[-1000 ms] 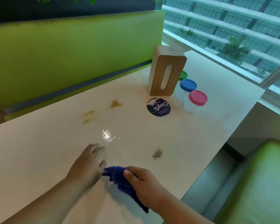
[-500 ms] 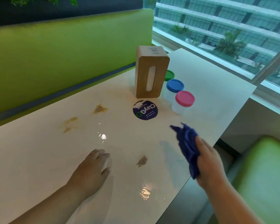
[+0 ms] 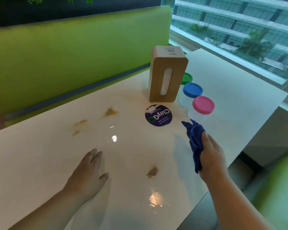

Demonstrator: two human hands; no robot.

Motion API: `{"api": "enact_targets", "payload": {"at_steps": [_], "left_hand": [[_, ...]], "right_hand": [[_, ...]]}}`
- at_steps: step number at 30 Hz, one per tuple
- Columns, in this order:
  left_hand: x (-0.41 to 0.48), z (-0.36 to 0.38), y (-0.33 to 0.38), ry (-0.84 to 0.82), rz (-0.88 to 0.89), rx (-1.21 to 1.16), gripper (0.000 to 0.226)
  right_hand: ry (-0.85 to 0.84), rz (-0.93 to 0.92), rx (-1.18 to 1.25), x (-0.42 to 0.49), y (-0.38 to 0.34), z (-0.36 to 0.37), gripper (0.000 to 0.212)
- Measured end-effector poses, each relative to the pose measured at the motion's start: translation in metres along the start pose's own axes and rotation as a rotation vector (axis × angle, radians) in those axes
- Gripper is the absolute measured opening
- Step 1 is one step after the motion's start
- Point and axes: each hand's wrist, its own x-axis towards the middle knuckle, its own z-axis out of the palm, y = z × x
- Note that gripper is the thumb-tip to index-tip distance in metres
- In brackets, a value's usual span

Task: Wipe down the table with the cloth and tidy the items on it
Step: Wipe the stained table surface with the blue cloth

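My right hand (image 3: 212,156) grips a bunched dark blue cloth (image 3: 194,138) above the right part of the white table (image 3: 40,155), just in front of the pink-lidded jar (image 3: 202,107). My left hand (image 3: 88,173) rests flat on the table with fingers straight. Brown stains mark the surface: one near the front (image 3: 152,171), one at the middle (image 3: 110,112), and a pair further left (image 3: 78,126). A wooden tissue box (image 3: 166,77) stands upright at the back. Beside it stand a blue-lidded jar (image 3: 192,90) and a green-lidded jar (image 3: 186,78), partly hidden behind the box.
A round purple sticker (image 3: 158,117) lies on the table in front of the tissue box. A green bench back (image 3: 73,52) runs behind the table. A window (image 3: 239,30) is at the right, a green seat (image 3: 278,188) below the table's right edge.
My right hand lifted the cloth from beside my left hand and carried it right and forward, toward the jars. My left hand stayed flat on the table.
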Motion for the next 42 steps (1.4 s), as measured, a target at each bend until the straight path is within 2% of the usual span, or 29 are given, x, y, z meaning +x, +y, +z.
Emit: {"api": "enact_targets", "payload": {"at_steps": [3, 6, 9, 11, 13, 16, 18, 20, 23, 25, 28, 31, 33, 37, 39, 42], "left_hand": [[0.005, -0.009, -0.024, -0.079, -0.103, 0.026, 0.094], [0.005, -0.012, -0.038, -0.211, -0.126, 0.092, 0.110], [0.003, -0.010, -0.041, -0.242, -0.093, 0.138, 0.111], [0.003, -0.010, -0.041, -0.229, -0.090, 0.142, 0.111], [0.005, -0.008, -0.042, -0.217, -0.091, 0.149, 0.111], [0.002, -0.005, -0.044, -0.204, -0.088, 0.156, 0.111], [0.001, -0.004, -0.044, -0.185, -0.087, 0.144, 0.111], [0.002, -0.004, -0.045, -0.179, -0.083, 0.147, 0.110], [0.001, -0.002, -0.046, -0.168, -0.065, 0.164, 0.109], [0.000, -0.002, -0.047, -0.149, -0.054, 0.163, 0.108], [-0.003, -0.002, -0.047, -0.126, -0.052, 0.152, 0.107], [-0.003, -0.001, -0.050, -0.100, -0.047, 0.127, 0.108], [-0.002, -0.002, -0.055, -0.097, -0.046, 0.106, 0.107], [-0.003, -0.008, -0.067, -0.036, -0.114, 0.031, 0.113], [-0.004, -0.010, -0.072, -0.033, -0.170, 0.006, 0.120], [-0.004, -0.012, -0.076, -0.073, -0.177, 0.003, 0.124]], "right_hand": [[-0.168, -0.002, -0.104, 0.010, 0.002, 0.051, 0.026], [-0.281, 0.035, -0.203, 0.025, 0.016, 0.095, 0.025], [-0.348, 0.140, -0.286, 0.039, 0.045, 0.123, 0.028], [-0.388, 0.157, -0.528, 0.043, 0.067, 0.138, 0.039], [-0.473, 0.000, -0.869, 0.038, 0.083, 0.155, 0.044], [-0.704, -0.328, -1.366, 0.012, 0.101, 0.170, 0.048], [-0.841, -0.456, -1.559, 0.005, 0.109, 0.164, 0.053], [-0.861, -0.461, -1.616, 0.016, 0.107, 0.160, 0.060], [-0.718, -0.331, -1.689, 0.038, 0.106, 0.179, 0.065], [-0.674, -0.311, -1.706, 0.034, 0.109, 0.198, 0.070], [-0.828, -0.488, -1.680, 0.011, 0.115, 0.197, 0.076], [-0.903, -0.596, -1.584, 0.011, 0.111, 0.173, 0.069], [-0.821, -0.566, -1.551, 0.024, 0.107, 0.173, 0.064], [-0.657, -0.366, -1.640, 0.030, 0.111, 0.217, 0.054], [-0.698, -0.363, -1.625, 0.014, 0.117, 0.236, 0.056], [-0.845, -0.538, -1.639, -0.008, 0.125, 0.227, 0.058]]}}
